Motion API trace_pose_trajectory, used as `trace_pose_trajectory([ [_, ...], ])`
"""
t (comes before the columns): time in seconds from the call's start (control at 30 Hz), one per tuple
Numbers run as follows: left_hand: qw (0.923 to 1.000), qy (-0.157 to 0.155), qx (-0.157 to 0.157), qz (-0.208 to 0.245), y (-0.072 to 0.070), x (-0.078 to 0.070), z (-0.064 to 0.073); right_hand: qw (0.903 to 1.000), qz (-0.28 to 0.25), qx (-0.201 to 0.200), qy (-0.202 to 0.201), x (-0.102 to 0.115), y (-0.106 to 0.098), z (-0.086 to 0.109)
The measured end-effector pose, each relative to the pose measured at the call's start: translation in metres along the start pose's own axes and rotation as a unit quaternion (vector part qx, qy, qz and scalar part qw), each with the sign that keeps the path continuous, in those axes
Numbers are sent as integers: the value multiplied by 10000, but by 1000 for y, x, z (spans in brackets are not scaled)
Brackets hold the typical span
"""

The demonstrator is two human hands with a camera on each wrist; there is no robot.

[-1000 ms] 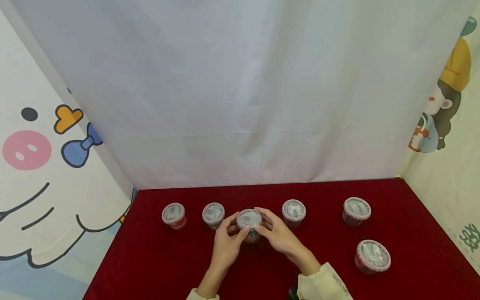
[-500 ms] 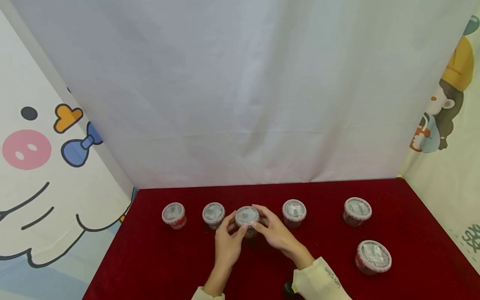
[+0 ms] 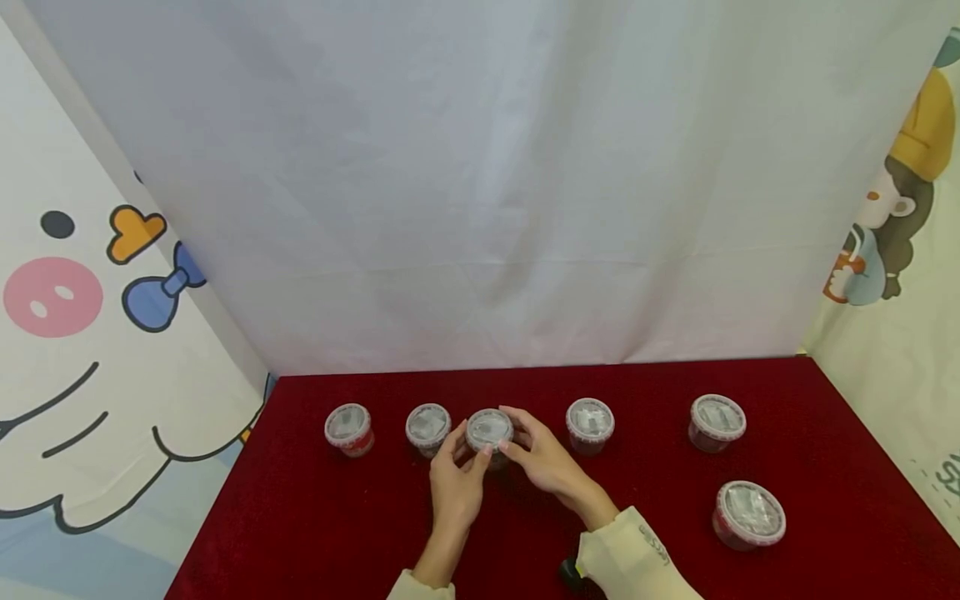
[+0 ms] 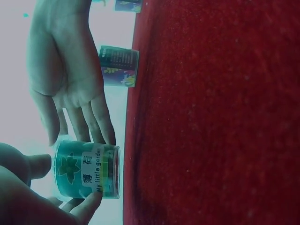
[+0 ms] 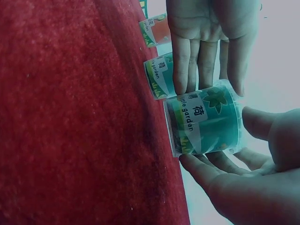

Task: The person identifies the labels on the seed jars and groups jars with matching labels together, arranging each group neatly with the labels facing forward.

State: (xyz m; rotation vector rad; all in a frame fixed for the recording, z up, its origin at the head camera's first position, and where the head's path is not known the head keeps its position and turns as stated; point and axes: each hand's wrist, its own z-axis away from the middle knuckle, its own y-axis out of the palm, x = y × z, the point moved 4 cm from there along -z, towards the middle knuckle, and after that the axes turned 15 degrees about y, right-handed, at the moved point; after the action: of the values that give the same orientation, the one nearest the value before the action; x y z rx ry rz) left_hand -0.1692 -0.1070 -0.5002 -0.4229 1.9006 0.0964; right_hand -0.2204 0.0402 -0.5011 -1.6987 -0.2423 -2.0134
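Between both hands is a small round tub [image 3: 490, 427] with a clear lid and a green "My little garden" label with a leaf. My left hand [image 3: 455, 492] grips its left side, thumb at the front and fingers around the side. On the right side, my right hand [image 3: 551, 462] holds it the same way. The tub [image 4: 86, 168] stands upright at the cloth's surface; whether it touches the cloth, I cannot tell. Close beyond the left fingers sits a similar green-labelled tub [image 5: 159, 77], also seen as a lidded tub [image 3: 428, 427] in the head view.
A red-labelled tub [image 3: 349, 428] stands at far left. Right of the hands are a tub [image 3: 589, 423], another tub [image 3: 717, 421] and a nearer, wider-looking tub [image 3: 748, 512]. Red cloth [image 3: 300, 533] covers the table; a white curtain [image 3: 480, 208] hangs behind.
Both hands have moved the held tub slightly left and away from me, closer to the neighbouring green-labelled tub. The other tubs have stayed in place.
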Motion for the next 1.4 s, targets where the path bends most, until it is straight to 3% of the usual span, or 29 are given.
trace_pose_trajectory([
  [0.77,9993,1,-366,6,3,8,0,9995,-295,49,43,-8,9,-18],
  [1.13,9994,33,-303,152,1,6,3,9996,-264,-50,28,-8,13,-21],
  [1.4,9990,-411,-98,152,-3,1,14,9994,-152,-324,37,-9,6,-14],
])
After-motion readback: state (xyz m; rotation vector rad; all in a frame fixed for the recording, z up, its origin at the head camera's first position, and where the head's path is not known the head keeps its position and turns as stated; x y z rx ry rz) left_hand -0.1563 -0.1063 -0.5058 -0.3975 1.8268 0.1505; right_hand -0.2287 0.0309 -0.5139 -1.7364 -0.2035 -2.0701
